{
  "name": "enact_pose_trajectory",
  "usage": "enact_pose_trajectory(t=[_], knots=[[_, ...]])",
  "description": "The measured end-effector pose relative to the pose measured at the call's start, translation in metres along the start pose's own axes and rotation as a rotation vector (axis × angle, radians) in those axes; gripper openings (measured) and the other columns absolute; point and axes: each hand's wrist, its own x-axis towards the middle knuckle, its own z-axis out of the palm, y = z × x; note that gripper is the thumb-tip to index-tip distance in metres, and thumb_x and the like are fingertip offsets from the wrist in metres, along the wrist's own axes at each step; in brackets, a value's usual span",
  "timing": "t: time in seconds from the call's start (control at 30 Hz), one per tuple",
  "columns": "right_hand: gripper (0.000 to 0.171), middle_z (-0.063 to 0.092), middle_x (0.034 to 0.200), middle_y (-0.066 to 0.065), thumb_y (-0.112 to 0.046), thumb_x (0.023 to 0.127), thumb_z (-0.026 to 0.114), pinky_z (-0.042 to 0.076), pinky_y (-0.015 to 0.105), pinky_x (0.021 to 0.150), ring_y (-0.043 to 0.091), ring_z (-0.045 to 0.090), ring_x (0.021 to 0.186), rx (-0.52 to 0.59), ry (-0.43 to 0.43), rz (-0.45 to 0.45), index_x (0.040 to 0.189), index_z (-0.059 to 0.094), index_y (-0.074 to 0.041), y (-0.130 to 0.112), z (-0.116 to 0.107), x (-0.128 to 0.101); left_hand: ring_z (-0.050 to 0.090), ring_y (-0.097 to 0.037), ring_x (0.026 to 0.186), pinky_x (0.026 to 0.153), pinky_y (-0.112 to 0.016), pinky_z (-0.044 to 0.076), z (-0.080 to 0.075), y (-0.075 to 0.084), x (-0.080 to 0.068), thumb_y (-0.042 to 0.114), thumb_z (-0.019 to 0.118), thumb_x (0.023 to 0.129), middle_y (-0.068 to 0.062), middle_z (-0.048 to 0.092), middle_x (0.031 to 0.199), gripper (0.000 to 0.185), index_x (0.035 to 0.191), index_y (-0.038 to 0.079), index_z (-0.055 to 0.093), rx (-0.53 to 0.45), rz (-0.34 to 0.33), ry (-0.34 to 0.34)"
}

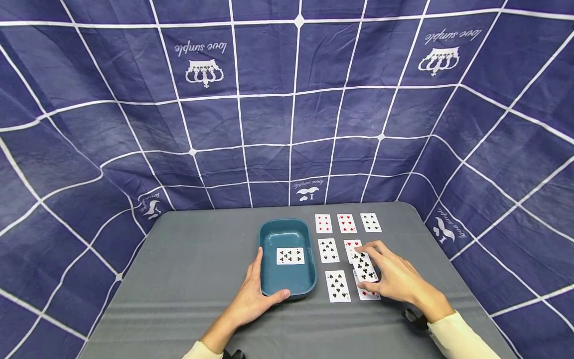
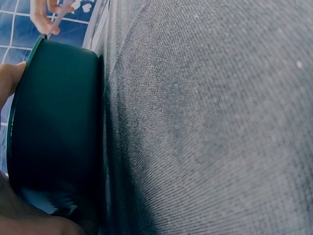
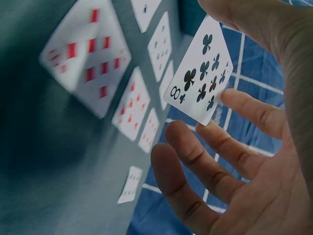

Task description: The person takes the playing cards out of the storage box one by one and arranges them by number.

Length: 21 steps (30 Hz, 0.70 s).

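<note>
My right hand [image 1: 394, 274] pinches the eight of clubs [image 3: 203, 73] by its edges between thumb and fingers. In the head view the card is above a diamonds card [image 1: 368, 295] and partly covers a hearts card [image 1: 352, 245]. My left hand [image 1: 255, 294] rests against the near left corner of a teal tray [image 1: 288, 295], its fingers along the left side and its thumb at the front rim. Inside the tray lies a clubs card [image 1: 290, 256], face up and sideways. In the left wrist view, the tray's outer wall [image 2: 58, 98] hides its inside.
Right of the tray, face-up cards lie in rows: a diamonds card [image 1: 324, 224], a hearts card [image 1: 347, 224] and a black-suit card [image 1: 370, 223] at the back, with spades cards [image 1: 329, 251] nearer. A grey cloth [image 1: 193, 269] covers the table; a blue grid curtain [image 1: 264, 119] stands behind.
</note>
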Motion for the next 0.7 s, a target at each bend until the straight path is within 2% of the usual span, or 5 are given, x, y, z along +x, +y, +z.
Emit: enact_pose_trajectory(t=[0.17, 0.37, 0.7], knots=[[0.083, 0.068, 0.148, -0.004, -0.048, 0.079, 0.106, 0.061, 0.050, 0.069, 0.028, 0.079, 0.114, -0.010, 0.007, 0.031, 0.152, 0.071, -0.030, 0.013, 0.001, -0.013, 0.043, -0.049, 0.170, 0.132, -0.073, 0.041, 0.002, -0.001, 0.000, 0.052, 0.102, 0.085, -0.023, 0.032, 0.188, 0.145, 0.190, 0.022, 0.007, -0.002, -0.007, -0.005], [0.083, 0.071, 0.145, 0.000, -0.047, 0.079, 0.107, 0.063, 0.058, 0.073, 0.034, 0.075, 0.128, -0.013, 0.009, 0.075, 0.151, 0.071, -0.030, 0.029, 0.002, -0.029, 0.043, -0.049, 0.169, 0.131, -0.074, 0.042, 0.000, -0.001, 0.002, 0.051, 0.102, 0.086, -0.023, 0.031, 0.188, 0.144, 0.190, 0.027, 0.005, 0.005, -0.011, -0.010], [0.080, 0.074, 0.142, 0.005, -0.048, 0.078, 0.108, 0.063, 0.064, 0.076, 0.039, 0.074, 0.128, -0.030, 0.010, 0.096, 0.147, 0.074, -0.029, 0.050, 0.004, -0.046, 0.041, -0.049, 0.171, 0.132, -0.074, 0.041, -0.001, 0.001, 0.001, 0.049, 0.102, 0.087, -0.024, 0.030, 0.189, 0.144, 0.190, 0.027, 0.004, 0.000, -0.012, -0.015]])
